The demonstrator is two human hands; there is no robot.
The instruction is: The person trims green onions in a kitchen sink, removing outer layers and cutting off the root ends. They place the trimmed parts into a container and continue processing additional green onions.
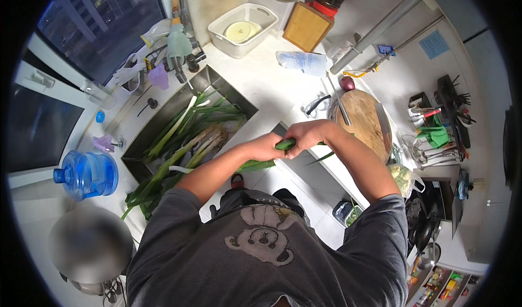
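My left hand (264, 147) and my right hand (304, 137) meet in front of me, both closed around green scallion leaves (285, 144). Leaf ends stick out to both sides, and a pale stalk (181, 169) shows beyond my left forearm; whether it belongs to the held leaves I cannot tell. Several long scallions (175, 131) with roots lie in the steel sink (136, 150), left of my hands, and more leaves hang over its near edge. Right of my hands, a round wooden chopping board (361, 111) bears a cleaver (382, 121) and the end of a metal rod (340, 103).
A red onion (347, 83) sits behind the board. A white basket (244, 48) and a plastic bag (301, 63) stand along the back counter. At left is a blue water jug (87, 174). A bin (348, 213) with green scraps stands on the floor, and a stove (418, 213) is at right.
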